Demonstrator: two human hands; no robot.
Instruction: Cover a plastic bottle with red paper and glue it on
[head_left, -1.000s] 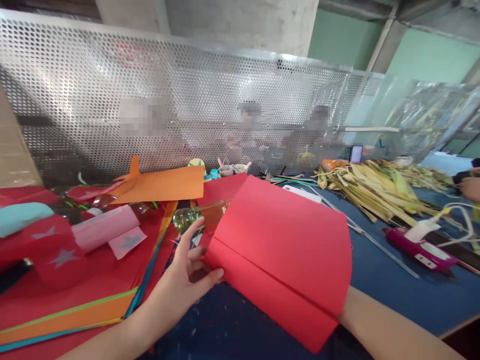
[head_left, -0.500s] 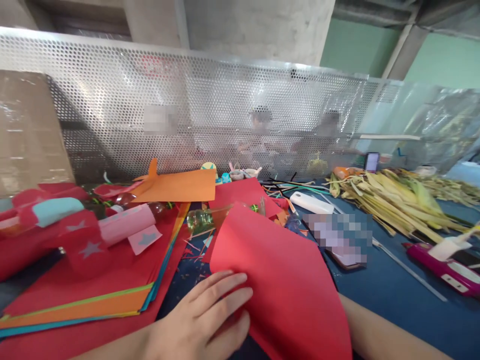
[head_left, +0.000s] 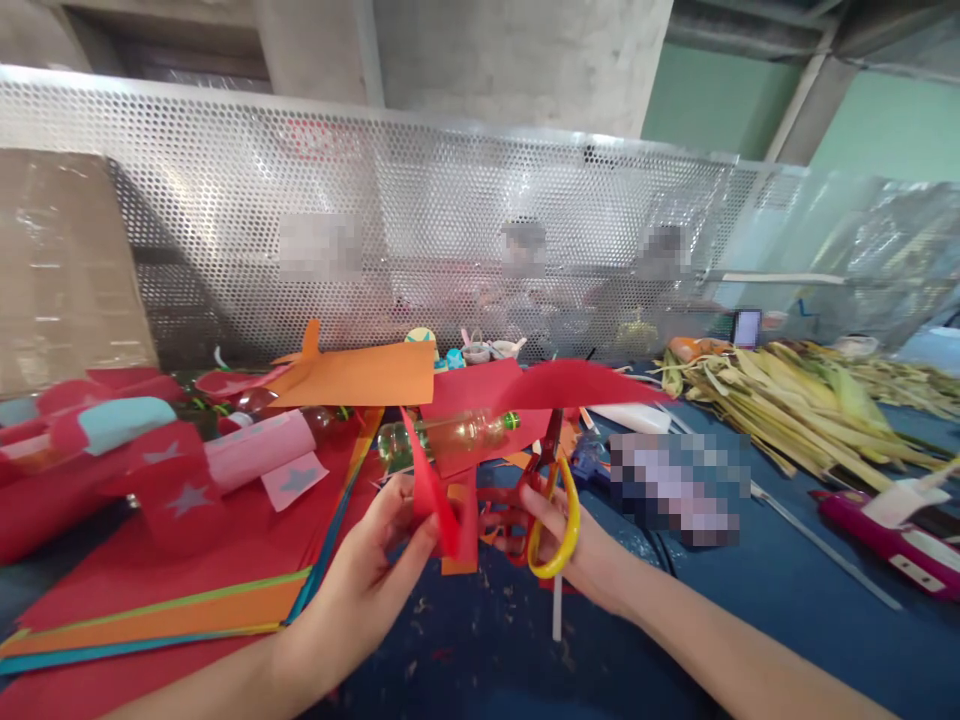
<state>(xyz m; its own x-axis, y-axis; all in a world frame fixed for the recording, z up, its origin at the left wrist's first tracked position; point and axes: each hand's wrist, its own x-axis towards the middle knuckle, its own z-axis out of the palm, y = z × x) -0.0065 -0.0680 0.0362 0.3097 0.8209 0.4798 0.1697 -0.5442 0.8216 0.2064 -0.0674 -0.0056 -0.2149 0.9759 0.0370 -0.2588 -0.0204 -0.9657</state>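
Note:
A strip of red paper (head_left: 433, 490) is pinched between the thumb and fingers of my left hand (head_left: 375, 560). Through the loops of a pair of scissors (head_left: 553, 520) with yellow and red handles go the fingers of my right hand (head_left: 547, 525). The scissors point away from me, and a curved red sheet (head_left: 585, 384), seen nearly edge-on, lies across their blades. Whether that sheet joins the strip in my left hand cannot be made out. Beyond my hands lies a clear plastic bottle (head_left: 457, 436) with a green cap, on its side.
Stacked coloured paper (head_left: 187, 600) and red star-decorated pieces (head_left: 176, 490) are on the left. An orange sheet (head_left: 360, 375) lies farther back. To the right are a blurred phone-like object (head_left: 675, 490), dried husks (head_left: 810, 400) and a magenta power strip (head_left: 885, 540). A perforated screen (head_left: 450, 200) stands behind.
The large red sheet has swung up and away and now shows mostly its edge. My right hand, hidden behind it before, has come into view with scissors. My left hand has closed on red paper.

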